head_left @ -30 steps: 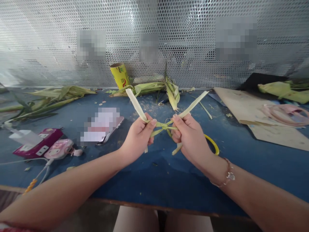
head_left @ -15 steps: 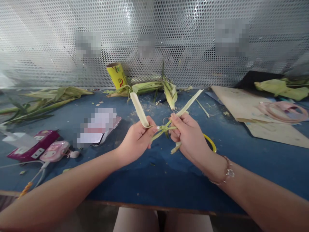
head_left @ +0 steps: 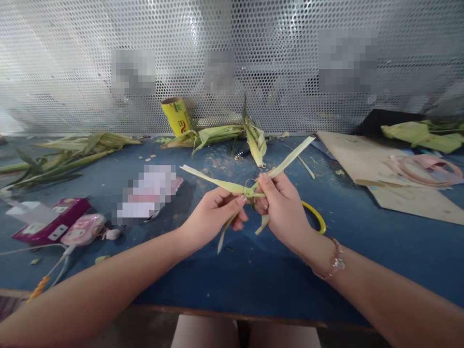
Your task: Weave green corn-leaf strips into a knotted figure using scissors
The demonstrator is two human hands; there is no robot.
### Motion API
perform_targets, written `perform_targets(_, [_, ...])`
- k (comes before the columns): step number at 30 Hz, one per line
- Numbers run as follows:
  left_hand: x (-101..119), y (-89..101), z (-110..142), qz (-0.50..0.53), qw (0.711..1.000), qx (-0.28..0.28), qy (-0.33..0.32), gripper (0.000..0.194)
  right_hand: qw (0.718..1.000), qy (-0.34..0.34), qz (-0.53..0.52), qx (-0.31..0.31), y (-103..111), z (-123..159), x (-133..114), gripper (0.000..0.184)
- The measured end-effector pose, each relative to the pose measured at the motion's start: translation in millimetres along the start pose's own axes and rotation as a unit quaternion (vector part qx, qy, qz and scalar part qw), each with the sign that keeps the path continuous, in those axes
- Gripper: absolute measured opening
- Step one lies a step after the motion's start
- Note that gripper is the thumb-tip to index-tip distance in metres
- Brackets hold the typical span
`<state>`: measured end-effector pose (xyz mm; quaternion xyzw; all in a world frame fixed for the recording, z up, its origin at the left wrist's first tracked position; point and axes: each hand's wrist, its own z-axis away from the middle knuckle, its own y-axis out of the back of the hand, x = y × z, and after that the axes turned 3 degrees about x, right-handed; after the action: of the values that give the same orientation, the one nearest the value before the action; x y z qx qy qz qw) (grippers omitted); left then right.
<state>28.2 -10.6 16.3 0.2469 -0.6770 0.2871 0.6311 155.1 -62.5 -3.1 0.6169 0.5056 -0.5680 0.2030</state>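
Strips of pale green corn husk [head_left: 290,157] cross in a small knot between my two hands, above the blue table. My left hand [head_left: 222,210] pinches the husk close to the knot, thumb on top. One strip points up and left from it, and another end hangs below. My right hand [head_left: 281,198] is closed on the husk at the other side, with a long strip rising to the upper right and a short end showing beneath the fingers. A yellow ring [head_left: 316,217] lies on the table, partly hidden behind my right hand.
Corn husks [head_left: 221,134] lie along the back with a yellow cardboard tube [head_left: 176,117]; more husks [head_left: 79,145] are at left. A phone [head_left: 148,193], a purple power strip [head_left: 54,220] and a pink case [head_left: 85,229] sit left. Brown paper [head_left: 348,157] lies right, before a perforated metal panel [head_left: 268,58].
My left hand has slid right, closer to the knot. The left strip has swung from steep to nearly flat, and a lower end now hangs under my left hand.
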Motion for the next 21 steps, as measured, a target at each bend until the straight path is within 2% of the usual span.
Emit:
perform_targets(4, [0.1, 0.7, -0.6, 0.017, 1.000, -0.026, -0.002, 0.017, 1.000, 0.002, 0.018, 0.000, 0.8, 0.9, 0.4, 0.020])
perform_targets(11, [3.8, 2.0, 0.8, 0.031, 1.000, 0.000, 0.004, 0.025, 1.000, -0.005, 0.001, -0.022, -0.5, 2.3, 1.1, 0.021])
perform_targets(21, [7.0, -2.4, 2.6, 0.083, 0.996, 0.031, 0.018, 0.019, 0.999, -0.015, -0.006, -0.032, -2.9, 3.0, 0.9, 0.022])
